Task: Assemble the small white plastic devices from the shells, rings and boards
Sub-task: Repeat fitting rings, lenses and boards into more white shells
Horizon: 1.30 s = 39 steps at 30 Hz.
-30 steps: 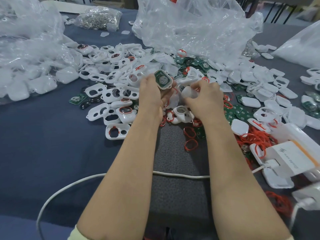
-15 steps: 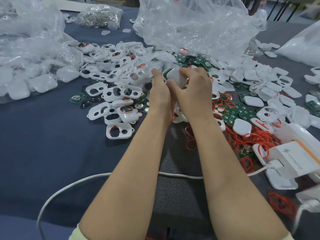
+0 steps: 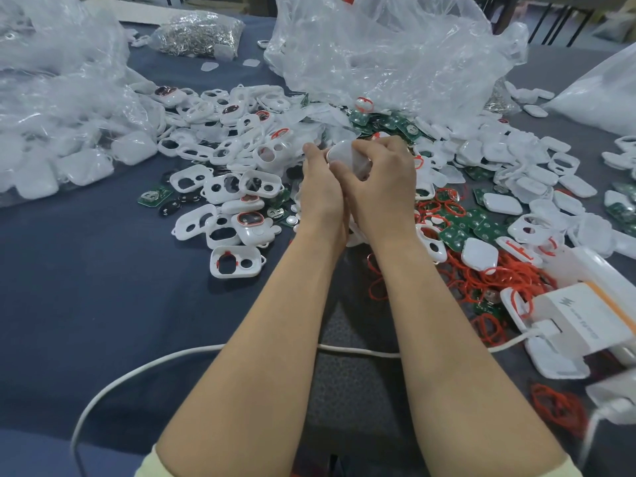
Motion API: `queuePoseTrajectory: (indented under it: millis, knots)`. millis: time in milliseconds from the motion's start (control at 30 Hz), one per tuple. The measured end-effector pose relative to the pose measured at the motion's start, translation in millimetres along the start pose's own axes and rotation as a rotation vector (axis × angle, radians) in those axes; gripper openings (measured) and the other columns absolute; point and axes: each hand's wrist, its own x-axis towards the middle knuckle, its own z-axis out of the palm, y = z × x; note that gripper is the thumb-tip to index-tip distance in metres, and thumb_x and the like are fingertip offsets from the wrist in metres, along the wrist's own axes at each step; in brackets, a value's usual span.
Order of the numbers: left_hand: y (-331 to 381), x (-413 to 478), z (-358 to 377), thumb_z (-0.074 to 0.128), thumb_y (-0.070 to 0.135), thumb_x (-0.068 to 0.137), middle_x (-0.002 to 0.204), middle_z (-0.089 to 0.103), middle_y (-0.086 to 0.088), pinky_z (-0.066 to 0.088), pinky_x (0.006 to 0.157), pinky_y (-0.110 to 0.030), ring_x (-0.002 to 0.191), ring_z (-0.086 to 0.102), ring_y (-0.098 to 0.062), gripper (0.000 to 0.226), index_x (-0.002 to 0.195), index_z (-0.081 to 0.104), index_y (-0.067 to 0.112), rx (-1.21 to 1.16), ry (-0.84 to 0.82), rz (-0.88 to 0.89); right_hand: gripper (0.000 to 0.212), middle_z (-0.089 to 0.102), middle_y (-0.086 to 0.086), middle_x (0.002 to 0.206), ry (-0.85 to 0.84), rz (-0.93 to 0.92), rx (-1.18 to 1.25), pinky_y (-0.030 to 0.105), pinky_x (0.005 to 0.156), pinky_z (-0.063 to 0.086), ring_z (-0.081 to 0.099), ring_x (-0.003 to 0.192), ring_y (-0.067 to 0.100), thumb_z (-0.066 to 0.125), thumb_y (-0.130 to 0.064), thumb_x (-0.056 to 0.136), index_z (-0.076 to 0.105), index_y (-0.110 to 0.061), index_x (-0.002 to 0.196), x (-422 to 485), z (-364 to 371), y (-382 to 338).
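Both hands are pressed together above the middle of the table around one white device shell (image 3: 344,156). My left hand (image 3: 320,187) holds it from the left and below, while my right hand (image 3: 382,180) closes over its top and right side. Its inside is hidden by my fingers. White front shells with two openings (image 3: 237,261) lie scattered to the left. Green circuit boards (image 3: 488,230) and a heap of red rings (image 3: 499,277) lie to the right. Closed white back shells (image 3: 502,203) spread across the right side.
Crumpled clear plastic bags (image 3: 389,53) stand behind the piles, and bagged white parts (image 3: 44,156) sit at the left. A bag of small metal pieces (image 3: 198,34) lies at the back. A white cable (image 3: 206,351) crosses the blue cloth in front. A white box (image 3: 581,315) sits at right.
My hands were apart, the left holding a shell with a green board showing, the right holding a white shell. They have come together and the board is now covered.
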Motion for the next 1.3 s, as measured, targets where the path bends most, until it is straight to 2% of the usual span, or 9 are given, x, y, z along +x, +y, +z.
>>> queuePoseTrajectory:
  millis: [133,400,433,533,600,667,833,1133,1300]
  knots:
    - [-2,7,-1,0.027,0.046,0.104,0.131,0.057,-0.022,0.049,0.1,-0.039,0.117,0.06,-0.031,0.057,0.137,0.047,0.004,-0.014,-0.008,0.005,0.037,0.057,0.012,0.11,0.009,-0.016,-0.002,0.029,0.089,0.037,0.051,0.103,0.03,0.072,-0.026,0.082,0.067,-0.004,0.112,-2,1,-1]
    - [-3,9,-3,0.029,0.043,0.104,0.126,0.059,-0.02,0.047,0.102,-0.042,0.115,0.06,-0.03,0.051,0.132,0.051,0.005,-0.002,0.023,0.041,0.037,0.057,0.01,0.11,0.018,-0.029,-0.002,0.026,0.09,0.034,0.049,0.106,0.028,0.07,-0.027,0.083,0.067,-0.004,0.113,-3,2,-1]
    - [-3,7,-3,0.031,0.04,0.104,0.121,0.061,-0.018,0.049,0.098,-0.042,0.11,0.061,-0.03,0.047,0.128,0.052,0.005,0.016,0.025,0.045,0.038,0.057,0.01,0.11,0.017,-0.027,0.001,0.026,0.09,0.034,0.049,0.106,0.028,0.07,-0.027,0.083,0.067,-0.004,0.113,-3,2,-1]
    - [-3,3,-4,0.038,0.024,0.102,0.078,0.053,-0.003,0.045,0.059,-0.029,0.066,0.053,-0.019,0.017,0.095,0.051,0.017,0.125,0.049,0.1,0.036,0.057,0.009,0.11,0.015,-0.004,0.026,0.023,0.088,0.033,0.05,0.104,0.028,0.07,-0.026,0.084,0.067,-0.005,0.114,-3,3,-1]
    - [-3,2,-6,0.038,0.018,0.102,0.075,0.051,-0.002,0.038,0.052,-0.026,0.058,0.047,-0.016,0.014,0.093,0.049,0.02,0.193,0.056,0.137,0.035,0.056,0.009,0.111,0.013,0.008,0.035,0.02,0.085,0.031,0.05,0.104,0.027,0.069,-0.026,0.086,0.066,-0.006,0.114,-3,4,0]
    - [-4,1,-6,0.038,0.016,0.102,0.083,0.055,-0.007,0.039,0.052,-0.028,0.059,0.047,-0.02,0.012,0.099,0.049,0.019,0.23,0.04,0.164,0.034,0.056,0.009,0.113,0.011,0.012,0.033,0.02,0.086,0.031,0.048,0.105,0.026,0.068,-0.026,0.087,0.066,-0.006,0.115,-4,4,0]
    - [-5,3,-10,0.036,0.007,0.099,0.095,0.057,-0.011,0.046,0.077,-0.033,0.082,0.054,-0.02,0.016,0.097,0.049,0.017,0.304,0.07,0.239,0.034,0.055,0.009,0.116,0.028,0.002,0.028,0.022,0.087,0.032,0.044,0.107,0.026,0.066,-0.026,0.088,0.065,-0.005,0.115,-7,7,-2]
    - [-3,6,-14,0.057,0.017,0.096,0.059,0.058,0.0,0.043,0.051,-0.024,0.05,0.052,-0.012,0.008,0.092,0.05,0.017,0.137,0.003,0.157,0.026,0.052,0.01,0.104,0.039,-0.054,-0.006,0.029,0.081,0.037,0.043,0.099,0.026,0.061,-0.027,0.091,0.07,-0.007,0.106,-10,12,1]
    - [6,6,-17,0.052,0.0,0.094,0.072,0.057,-0.007,0.044,0.043,-0.02,0.047,0.055,-0.012,0.018,0.09,0.049,0.017,0.049,0.056,0.135,0.035,0.053,0.014,0.115,-0.092,-0.099,0.001,0.026,0.092,0.034,0.046,0.108,0.029,0.061,-0.021,0.09,0.063,-0.007,0.123,-8,12,0]
